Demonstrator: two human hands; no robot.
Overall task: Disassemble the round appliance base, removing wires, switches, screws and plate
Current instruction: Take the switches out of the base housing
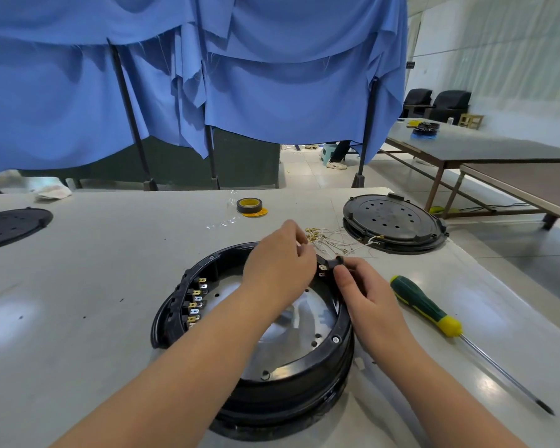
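Now our right hand [362,286] pinches one small black switch [332,264] at the far rim of the round appliance base [304,376], thumb and fingers curled round it, while our left hand [280,268] meets it from the other side with fingers curled, pinching something pale and thin that we cannot make out. That base stands near the front edge of the table [78,286], its shiny metal plate [291,334] partly covered by our forearms. Along its left inner wall we count one row of brass and silver terminals [197,300]; the row's near end is hidden. Just past our hands lies one loose bundle of pale wires [333,240] with brass ends, reaching to one black perforated cover [392,221] by the right edge. A second black cover [10,224] is cut off at the left edge. One green-and-yellow screwdriver [434,312] lies to the right of the base, and one roll of tape [249,205], black over yellow, sits toward the far edge. We read no writing anywhere.
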